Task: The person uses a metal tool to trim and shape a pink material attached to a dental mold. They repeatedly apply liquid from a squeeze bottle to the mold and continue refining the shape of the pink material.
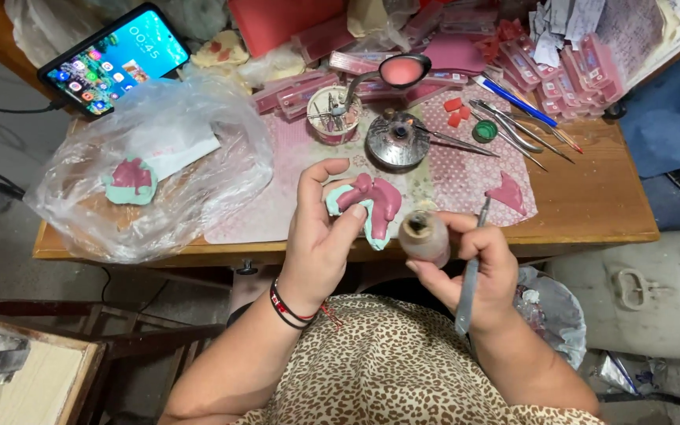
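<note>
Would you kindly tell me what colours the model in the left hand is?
Pink wax on a mint-green base, clearest in the head view.

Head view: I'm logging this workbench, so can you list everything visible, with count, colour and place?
Pink wax on a pale green cast: one, held in the left hand.
Small brownish bottle: one, in the right hand.
Thin metal tool: one, grey, in the right hand.
Second green cast with pink wax: one, inside the clear plastic bag, table left.
Smartphone: one, black, screen lit, far left.
Round metal burner: one, silver, centre.
Metal ladle of pink wax: one, above the burner.
Pink wax piece: one, on the dotted mat.
Hand instruments: several, silver, right.
Pink flat boxes: many, far right.
Wooden table: one, brown.
Left hand: gripping the cast.
Right hand: holding the bottle and tool.
</note>
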